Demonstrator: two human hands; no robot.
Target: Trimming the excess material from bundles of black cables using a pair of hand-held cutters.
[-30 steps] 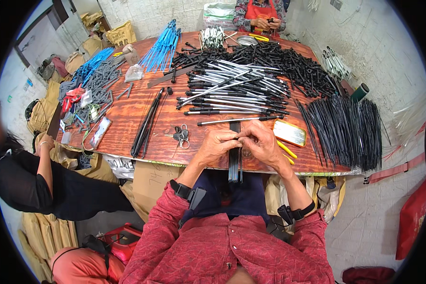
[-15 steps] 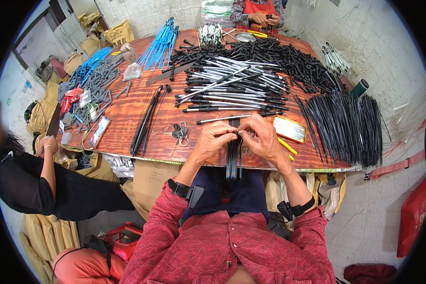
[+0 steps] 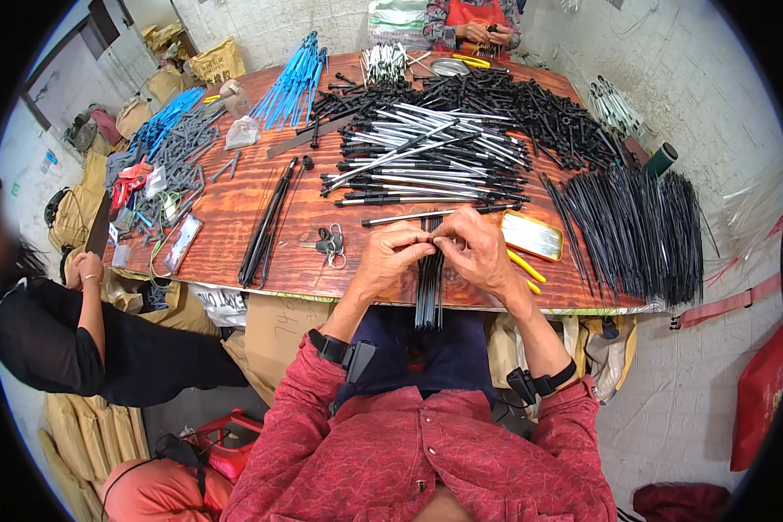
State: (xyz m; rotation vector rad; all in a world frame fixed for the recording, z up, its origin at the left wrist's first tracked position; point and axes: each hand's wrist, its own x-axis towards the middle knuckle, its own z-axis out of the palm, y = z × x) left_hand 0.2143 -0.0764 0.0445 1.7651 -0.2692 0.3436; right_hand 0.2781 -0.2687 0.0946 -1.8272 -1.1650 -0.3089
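My left hand [image 3: 391, 258] and my right hand [image 3: 477, 259] meet over the table's near edge, fingertips pinched together. Whatever is between the fingertips is too small and covered to make out. Directly beneath them lies a bundle of thin black rods [image 3: 428, 296], its near ends sticking out past the edge over my lap. Just beyond my fingers, a silver rod with black ends [image 3: 409, 218] lies crosswise. To the right of my right hand are a shallow yellow-rimmed tin [image 3: 532, 237] holding thin pale pieces and yellow-handled pliers [image 3: 527, 268].
A heap of silver-and-black rods [image 3: 435, 157] and black fittings [image 3: 548, 117] fills the table's middle and back. Thin black rods [image 3: 639, 235] are piled at right. Keys [image 3: 329, 245] and longer black rods [image 3: 270, 226] lie left. Co-workers sit left [image 3: 87, 331] and across [image 3: 477, 26].
My right hand has shifted slightly left, its fingertips closer against the left ones. A rod that stood apart at the bundle's right side no longer shows separately.
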